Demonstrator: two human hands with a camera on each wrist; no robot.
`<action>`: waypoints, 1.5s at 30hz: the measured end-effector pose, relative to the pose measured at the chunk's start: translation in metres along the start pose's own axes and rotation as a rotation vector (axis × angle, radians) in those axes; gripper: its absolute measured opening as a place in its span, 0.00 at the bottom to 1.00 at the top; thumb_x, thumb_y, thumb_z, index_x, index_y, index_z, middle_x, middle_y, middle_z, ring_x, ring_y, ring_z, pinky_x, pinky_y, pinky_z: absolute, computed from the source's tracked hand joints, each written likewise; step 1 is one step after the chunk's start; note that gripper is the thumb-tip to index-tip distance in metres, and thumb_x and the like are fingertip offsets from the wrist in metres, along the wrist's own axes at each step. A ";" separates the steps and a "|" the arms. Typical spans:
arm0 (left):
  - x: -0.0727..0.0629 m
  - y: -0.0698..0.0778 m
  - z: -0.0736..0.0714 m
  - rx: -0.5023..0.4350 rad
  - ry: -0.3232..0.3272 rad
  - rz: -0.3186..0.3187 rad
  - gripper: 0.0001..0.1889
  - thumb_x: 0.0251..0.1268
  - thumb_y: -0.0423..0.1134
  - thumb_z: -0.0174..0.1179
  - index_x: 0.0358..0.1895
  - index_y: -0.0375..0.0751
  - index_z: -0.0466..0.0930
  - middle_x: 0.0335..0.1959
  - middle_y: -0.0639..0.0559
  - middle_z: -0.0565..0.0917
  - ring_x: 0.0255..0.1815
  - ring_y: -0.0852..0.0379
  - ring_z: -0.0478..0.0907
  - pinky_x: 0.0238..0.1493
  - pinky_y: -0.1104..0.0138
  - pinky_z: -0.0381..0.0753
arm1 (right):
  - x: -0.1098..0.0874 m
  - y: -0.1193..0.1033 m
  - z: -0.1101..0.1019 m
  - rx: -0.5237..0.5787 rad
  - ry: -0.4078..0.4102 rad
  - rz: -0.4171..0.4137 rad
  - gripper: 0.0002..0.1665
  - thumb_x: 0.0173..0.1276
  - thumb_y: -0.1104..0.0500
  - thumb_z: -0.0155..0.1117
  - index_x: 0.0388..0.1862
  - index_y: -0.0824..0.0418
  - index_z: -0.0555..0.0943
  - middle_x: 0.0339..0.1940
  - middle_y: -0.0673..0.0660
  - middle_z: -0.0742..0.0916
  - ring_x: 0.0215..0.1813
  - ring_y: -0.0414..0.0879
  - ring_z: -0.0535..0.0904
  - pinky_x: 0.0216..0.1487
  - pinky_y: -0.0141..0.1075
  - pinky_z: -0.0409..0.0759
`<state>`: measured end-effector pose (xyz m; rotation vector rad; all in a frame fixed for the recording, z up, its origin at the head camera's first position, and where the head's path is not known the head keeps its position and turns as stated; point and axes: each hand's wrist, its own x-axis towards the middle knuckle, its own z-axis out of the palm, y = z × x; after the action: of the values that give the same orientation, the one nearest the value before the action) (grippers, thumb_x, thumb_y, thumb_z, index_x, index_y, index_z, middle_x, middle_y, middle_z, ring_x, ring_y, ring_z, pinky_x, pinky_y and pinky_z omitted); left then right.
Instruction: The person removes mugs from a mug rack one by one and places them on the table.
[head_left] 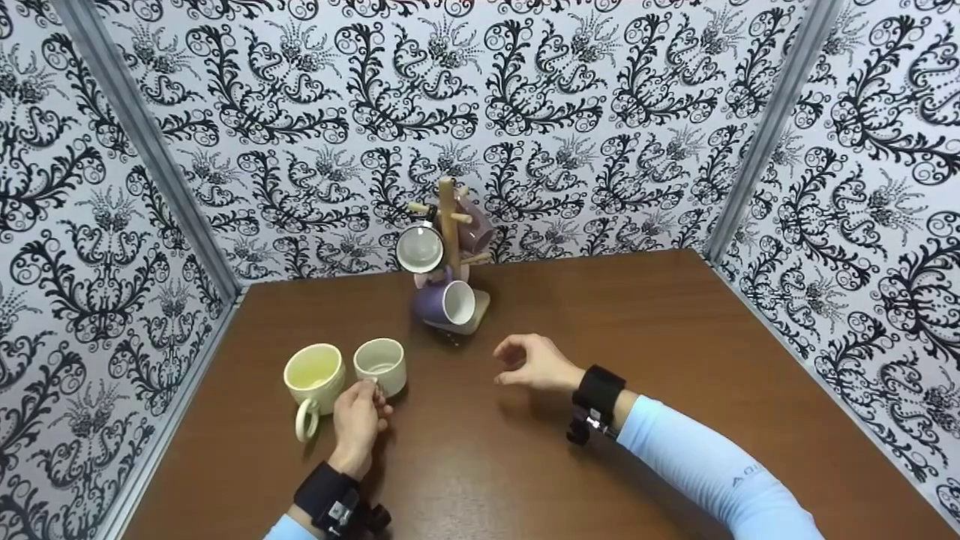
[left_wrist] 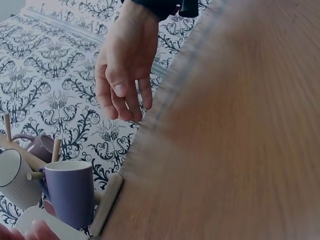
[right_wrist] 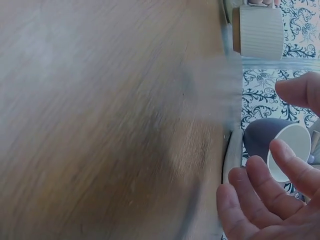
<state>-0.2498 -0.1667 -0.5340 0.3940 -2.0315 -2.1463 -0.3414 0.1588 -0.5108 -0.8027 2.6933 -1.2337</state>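
Observation:
My left hand (head_left: 356, 420) pinches the handle of a small white mug (head_left: 380, 365), whose side shows ribbing in the right wrist view (right_wrist: 261, 32). Whether this mug touches the table cannot be told. Close on its left stands a pale yellow mug (head_left: 315, 379), upright, its handle toward me. My right hand (head_left: 538, 363) hovers over the table with fingers loosely bent and nothing in them. Nearest to it, a purple mug (head_left: 433, 304) hangs tilted on a wooden mug tree (head_left: 448, 225). A white mug with a dark rim (head_left: 420, 249) hangs above the purple one.
A mauve mug (head_left: 474, 229) hangs at the tree's right side, and a pink piece shows low behind the post. The brown table (head_left: 600, 315) meets patterned walls (head_left: 525, 97) at the back and sides, with grey metal posts (head_left: 772, 120) at the corners.

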 end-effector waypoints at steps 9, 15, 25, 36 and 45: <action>0.002 -0.006 -0.006 0.041 0.013 0.000 0.20 0.91 0.38 0.46 0.34 0.36 0.79 0.29 0.54 0.79 0.29 0.60 0.81 0.25 0.71 0.76 | 0.000 0.002 -0.002 -0.132 0.054 0.047 0.27 0.59 0.59 0.85 0.57 0.66 0.89 0.51 0.66 0.95 0.51 0.54 0.92 0.62 0.50 0.88; 0.001 -0.009 -0.010 0.115 -0.036 -0.010 0.19 0.90 0.40 0.51 0.44 0.30 0.88 0.33 0.53 0.88 0.27 0.62 0.81 0.26 0.71 0.77 | 0.000 0.000 -0.002 -0.109 0.048 0.059 0.26 0.61 0.61 0.85 0.57 0.67 0.88 0.52 0.66 0.94 0.53 0.55 0.92 0.63 0.53 0.89; -0.005 -0.005 -0.014 0.236 -0.051 0.062 0.17 0.88 0.42 0.60 0.49 0.29 0.90 0.30 0.51 0.90 0.26 0.61 0.84 0.25 0.70 0.79 | 0.000 -0.001 -0.008 -0.081 0.056 0.066 0.25 0.63 0.62 0.83 0.58 0.67 0.88 0.53 0.66 0.94 0.54 0.57 0.93 0.63 0.52 0.90; -0.018 0.053 -0.040 0.931 -0.033 0.489 0.08 0.71 0.43 0.73 0.36 0.44 0.92 0.29 0.51 0.93 0.29 0.52 0.88 0.32 0.53 0.85 | 0.015 -0.020 -0.032 -0.061 0.122 0.018 0.18 0.67 0.60 0.80 0.54 0.64 0.90 0.49 0.63 0.95 0.51 0.55 0.92 0.60 0.47 0.90; 0.034 0.133 0.016 1.006 -0.093 0.717 0.10 0.76 0.43 0.68 0.41 0.41 0.92 0.34 0.42 0.95 0.33 0.40 0.91 0.37 0.46 0.89 | 0.066 -0.069 -0.089 -0.104 0.253 -0.002 0.13 0.78 0.54 0.74 0.54 0.61 0.91 0.56 0.62 0.95 0.59 0.59 0.90 0.72 0.58 0.83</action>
<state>-0.2958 -0.1701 -0.4037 -0.3179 -2.6048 -0.6745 -0.3927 0.1507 -0.3914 -0.7032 2.9785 -1.2853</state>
